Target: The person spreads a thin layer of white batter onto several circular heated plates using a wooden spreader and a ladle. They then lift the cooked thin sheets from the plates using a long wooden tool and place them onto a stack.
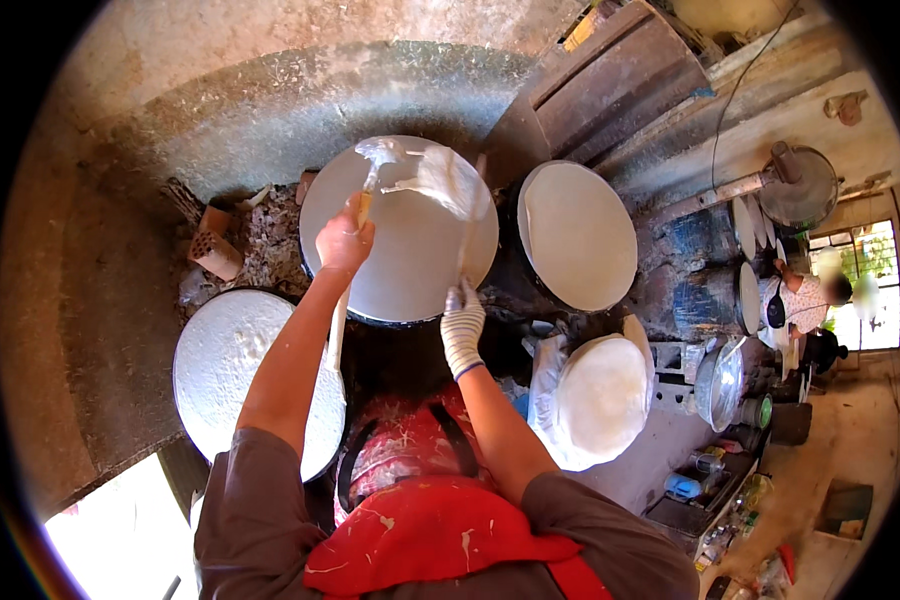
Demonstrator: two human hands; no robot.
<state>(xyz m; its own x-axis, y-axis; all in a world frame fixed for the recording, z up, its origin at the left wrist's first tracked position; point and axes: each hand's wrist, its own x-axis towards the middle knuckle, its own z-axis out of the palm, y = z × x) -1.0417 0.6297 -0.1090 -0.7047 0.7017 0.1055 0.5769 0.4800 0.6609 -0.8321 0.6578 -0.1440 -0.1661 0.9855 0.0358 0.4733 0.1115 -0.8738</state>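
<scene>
White sheet [448,182]: lying at far right of drum top [395,270], beyond gloved right hand [463,325]; clamping stick [469,240] in right fingers, pointing lengthwise toward sheet; gripping yellow-handled tool [365,207] in left hand [345,242].

My apron [430,520] is red, spattered white; my sleeves [610,530] are grey-brown. The glove [464,342] on my right hand [462,322] is white with greyish stripes and a violet-blue edge. The tool [372,176] in my left hand [345,240] has a yellow handle [364,210]. At twelve o'clock the pan [400,260] is pale grey with a white sheet [448,182]; at two, the round [582,240] is off-white; at eight, the disc [230,365] is bright white. The bricks [216,255] near nine are orange-brown, the drums [705,305] at three blotchy blue, the wall [360,90] at eleven tan over blue-grey.
</scene>
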